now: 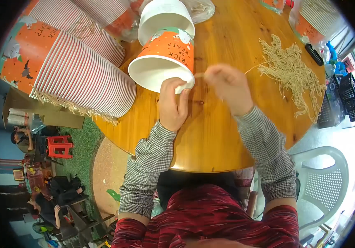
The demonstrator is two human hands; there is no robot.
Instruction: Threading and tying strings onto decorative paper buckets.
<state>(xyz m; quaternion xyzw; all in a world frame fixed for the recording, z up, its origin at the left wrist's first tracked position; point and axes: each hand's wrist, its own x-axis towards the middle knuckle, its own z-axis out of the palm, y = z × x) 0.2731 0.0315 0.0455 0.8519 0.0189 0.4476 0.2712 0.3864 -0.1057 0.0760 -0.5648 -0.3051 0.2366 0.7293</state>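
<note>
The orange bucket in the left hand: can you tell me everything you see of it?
The orange bucket looks like coated card: round, tapering from a white rim to a narrower, green-banded end. Outside it has white ghost-like figures and dark lettering; the visible inside is plain white. It is tipped over the wooden table, its mouth toward the person. The left hand grips the rim, fingers inside. Its narrow end overlaps a white-looking bucket behind; whether they touch is unclear.

So it's a round, glossy wooden bench point(214, 140). Stacks of paper buckets point(86, 76) crowd the left side, and a messy heap of tan string point(287, 66) is sprawled on the right.
</note>
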